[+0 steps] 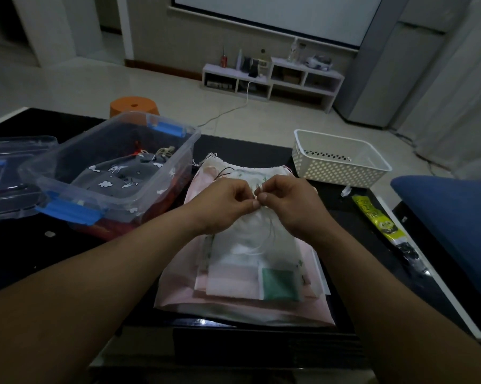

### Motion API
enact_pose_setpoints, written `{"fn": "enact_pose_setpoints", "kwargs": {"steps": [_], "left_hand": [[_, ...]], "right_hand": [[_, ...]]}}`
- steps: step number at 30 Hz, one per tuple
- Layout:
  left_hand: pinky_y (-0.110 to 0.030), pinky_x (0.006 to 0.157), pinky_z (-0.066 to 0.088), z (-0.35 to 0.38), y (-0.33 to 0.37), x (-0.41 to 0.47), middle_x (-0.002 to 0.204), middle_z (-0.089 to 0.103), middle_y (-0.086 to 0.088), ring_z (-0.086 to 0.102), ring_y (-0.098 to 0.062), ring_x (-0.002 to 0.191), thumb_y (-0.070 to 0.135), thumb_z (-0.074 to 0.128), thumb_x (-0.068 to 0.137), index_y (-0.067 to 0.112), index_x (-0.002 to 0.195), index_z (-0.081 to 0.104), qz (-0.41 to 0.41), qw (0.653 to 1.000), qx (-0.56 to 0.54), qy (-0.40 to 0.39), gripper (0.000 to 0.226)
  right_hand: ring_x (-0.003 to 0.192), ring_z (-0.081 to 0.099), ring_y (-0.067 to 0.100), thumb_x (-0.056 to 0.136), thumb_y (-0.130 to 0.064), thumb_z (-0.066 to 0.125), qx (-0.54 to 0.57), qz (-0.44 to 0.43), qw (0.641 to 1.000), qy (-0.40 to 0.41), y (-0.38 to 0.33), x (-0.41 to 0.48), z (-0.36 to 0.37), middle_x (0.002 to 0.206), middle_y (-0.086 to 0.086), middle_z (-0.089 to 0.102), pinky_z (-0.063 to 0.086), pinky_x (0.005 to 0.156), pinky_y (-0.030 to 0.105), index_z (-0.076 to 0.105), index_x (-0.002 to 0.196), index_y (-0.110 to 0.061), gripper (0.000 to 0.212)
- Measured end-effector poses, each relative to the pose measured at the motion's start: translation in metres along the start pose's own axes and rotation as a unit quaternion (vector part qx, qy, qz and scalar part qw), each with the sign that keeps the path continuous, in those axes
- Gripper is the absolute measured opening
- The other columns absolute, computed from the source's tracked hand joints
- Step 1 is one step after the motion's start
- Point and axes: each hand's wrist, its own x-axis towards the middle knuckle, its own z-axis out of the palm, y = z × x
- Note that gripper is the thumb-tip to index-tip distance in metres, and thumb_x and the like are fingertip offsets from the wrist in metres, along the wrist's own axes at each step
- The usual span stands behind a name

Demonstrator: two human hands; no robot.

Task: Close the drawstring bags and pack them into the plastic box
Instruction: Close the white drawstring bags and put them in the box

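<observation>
Drawstring bag [250, 231] of soft white cloth with a faint green print lies on top of a stack of flat bags [228, 284], pale pink and white, in the middle of a glossy black table [67, 259]. Its mouth is gathered into pleats. The left hand [222, 203] and the right hand [292, 203] meet over that mouth, fingers curled, each pinching the thin white cord [257, 191] between thumb and forefinger.

At 10 o'clock from the stack, just beside it, stands the clear plastic box [186, 151], rectangular with rounded corners and blue latches [70, 210]. Inside lies a grey bag [117, 178] printed with white clouds, over something red. A clear lid [9, 176] rests at 9 o'clock. At 2 o'clock sits a white perforated basket [336, 170]. At 3 o'clock lies a long yellow-green packet [378, 217]; its writing is too small to read.
</observation>
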Motion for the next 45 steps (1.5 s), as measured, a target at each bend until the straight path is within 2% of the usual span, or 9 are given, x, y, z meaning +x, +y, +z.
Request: {"fn": "enact_pose_setpoints", "kwargs": {"steps": [2, 9, 13, 19, 25, 29, 36, 41, 45], "left_hand": [[-0.048, 0.078, 0.056, 0.002, -0.002, 0.0, 0.076, 0.068, 0.002, 0.063, -0.017, 0.074, 0.029, 0.073, 0.095, 0.016, 0.082, 0.07, 0.003, 1.0, 0.002, 0.005, 0.019], [-0.039, 0.062, 0.044, 0.015, -0.001, -0.001, 0.064, 0.052, 0.006, 0.048, -0.014, 0.064, 0.02, 0.07, 0.09, 0.017, 0.07, 0.05, 0.014, 0.997, 0.041, 0.065, 0.029], [-0.029, 0.059, 0.037, 0.019, -0.001, -0.003, 0.067, 0.053, 0.007, 0.049, -0.009, 0.062, 0.018, 0.068, 0.09, 0.028, 0.075, 0.048, 0.027, 0.995, 0.041, 0.084, 0.027], [-0.03, 0.06, 0.037, 0.015, 0.0, -0.004, 0.063, 0.054, 0.008, 0.05, -0.007, 0.061, 0.011, 0.062, 0.091, 0.026, 0.068, 0.054, 0.032, 0.995, 0.036, 0.089, 0.029], [-0.043, 0.073, 0.059, 0.0, -0.007, 0.0, 0.071, 0.065, 0.002, 0.061, -0.013, 0.067, 0.022, 0.068, 0.1, 0.013, 0.085, 0.07, 0.037, 0.999, -0.017, 0.006, 0.018], [-0.052, 0.073, 0.059, -0.002, -0.007, 0.0, 0.068, 0.061, 0.003, 0.059, -0.012, 0.065, 0.023, 0.072, 0.098, 0.01, 0.082, 0.066, 0.037, 0.999, -0.035, -0.001, 0.022], [-0.051, 0.069, 0.058, 0.002, -0.005, -0.003, 0.069, 0.061, 0.0, 0.059, -0.015, 0.065, 0.029, 0.064, 0.102, 0.007, 0.085, 0.06, 0.036, 0.998, -0.049, 0.014, 0.028], [-0.041, 0.064, 0.051, 0.004, -0.003, -0.002, 0.07, 0.055, 0.001, 0.051, -0.012, 0.063, 0.025, 0.057, 0.106, 0.007, 0.086, 0.056, 0.023, 0.997, -0.064, 0.043, 0.028], [-0.034, 0.067, 0.04, 0.003, -0.005, -0.001, 0.077, 0.056, -0.003, 0.046, -0.013, 0.068, 0.025, 0.051, 0.108, 0.004, 0.09, 0.054, 0.005, 0.997, 0.0, 0.082, 0.028]], "right_hand": [[0.087, 0.067, 0.0, 0.097, -0.016, 0.072, -0.033, -0.012, 0.999, 0.003, 0.0, 0.0, 0.002, 0.093, -0.011, 0.073, 0.05, 0.074, 0.014, 0.077, 0.102, -0.016, 0.007], [0.084, 0.066, 0.013, 0.095, -0.015, 0.072, -0.052, -0.033, 0.998, 0.018, 0.002, 0.0, 0.009, 0.088, -0.005, 0.072, 0.058, 0.08, 0.042, 0.073, 0.094, -0.021, 0.006], [0.083, 0.069, 0.008, 0.097, -0.014, 0.07, -0.045, -0.045, 0.998, 0.027, 0.001, -0.003, 0.014, 0.09, -0.006, 0.073, 0.059, 0.078, 0.036, 0.07, 0.095, -0.026, 0.012], [0.08, 0.066, 0.007, 0.098, -0.012, 0.067, -0.055, -0.074, 0.995, 0.047, -0.002, -0.005, 0.016, 0.086, -0.01, 0.07, 0.055, 0.073, 0.031, 0.065, 0.093, -0.033, 0.022], [0.076, 0.063, 0.01, 0.094, -0.012, 0.071, -0.037, -0.045, 0.997, 0.042, 0.003, -0.003, 0.012, 0.081, -0.008, 0.069, 0.052, 0.07, 0.03, 0.068, 0.091, -0.023, 0.011], [0.073, 0.06, 0.004, 0.096, -0.013, 0.071, 0.003, -0.019, 0.999, 0.027, 0.001, -0.003, 0.008, 0.082, -0.005, 0.069, 0.046, 0.064, 0.017, 0.069, 0.093, -0.016, 0.004], [0.075, 0.061, 0.004, 0.099, -0.017, 0.068, 0.01, 0.008, 0.999, 0.033, -0.001, -0.004, 0.006, 0.085, -0.007, 0.068, 0.044, 0.062, 0.013, 0.069, 0.095, -0.017, 0.004], [0.085, 0.067, 0.015, 0.099, -0.016, 0.068, 0.05, 0.025, 0.997, 0.053, -0.003, -0.004, 0.005, 0.09, -0.001, 0.072, 0.053, 0.075, 0.029, 0.07, 0.096, -0.015, 0.004], [0.08, 0.062, 0.01, 0.101, -0.016, 0.066, 0.057, 0.041, 0.996, 0.052, -0.002, -0.006, 0.004, 0.09, -0.002, 0.071, 0.049, 0.07, 0.025, 0.068, 0.094, -0.016, 0.007]]}}
